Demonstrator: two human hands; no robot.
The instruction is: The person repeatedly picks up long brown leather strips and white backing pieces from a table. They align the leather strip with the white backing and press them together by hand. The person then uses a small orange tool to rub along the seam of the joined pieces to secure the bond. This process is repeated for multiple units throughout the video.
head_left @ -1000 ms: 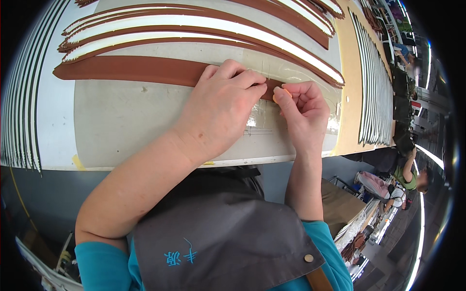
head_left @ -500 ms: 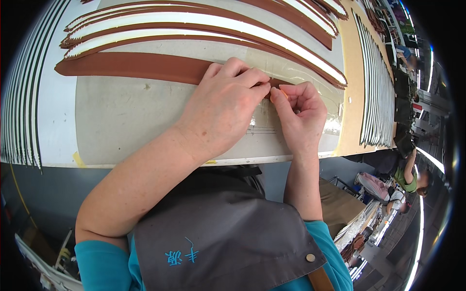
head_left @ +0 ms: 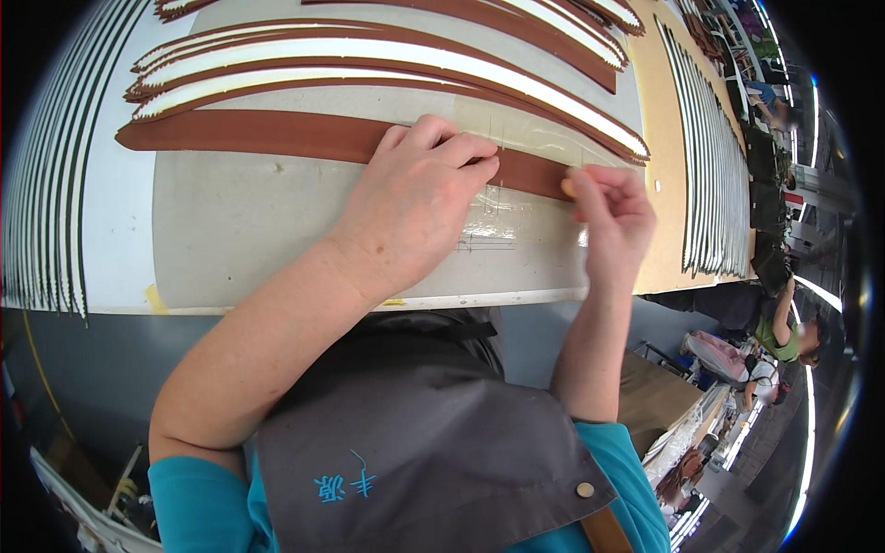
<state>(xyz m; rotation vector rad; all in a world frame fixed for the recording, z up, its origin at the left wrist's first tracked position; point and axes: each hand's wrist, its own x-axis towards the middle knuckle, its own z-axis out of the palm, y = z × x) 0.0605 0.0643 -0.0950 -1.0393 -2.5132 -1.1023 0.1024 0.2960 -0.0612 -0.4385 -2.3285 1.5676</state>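
Big worktable (head_left: 230, 230) with a pale grey-beige mat fills the upper view, its front edge white. Along the table's far left and far right sit dense rows of thin dark-and-white strips (head_left: 41, 184), packed edge to edge. Above the mat lies a stack of long curved strips (head_left: 387, 55), brown with white faces, fanned out and arcing to the right.

Main thing: one long brown strip (head_left: 267, 134), flat on the mat, nearest of the brown pieces to the person. It runs from the mat's left side across to the right, plain reddish-brown, smooth matte face, left end tapered, even width along its length. Its middle is hidden under the left hand.

A clear glossy patch (head_left: 498, 217) with faint drawn lines sits on the mat just below the strip, between the two hands.

Left hand (head_left: 419, 198) lies palm down on the strip, fingers together and bent, tips pressing on the strip's upper edge; it pins the strip flat and grips nothing. Right hand (head_left: 613, 217) is at the strip's right end, fingers curled in tight, thumb and forefinger pinched at a small pale orange bit (head_left: 568, 187) touching the strip; could be a fingertip or a small tool, too small to tell.

Dark grey apron (head_left: 415, 433) over teal sleeves at the bottom. Another person in a green top (head_left: 784, 336) sits well off at the right edge
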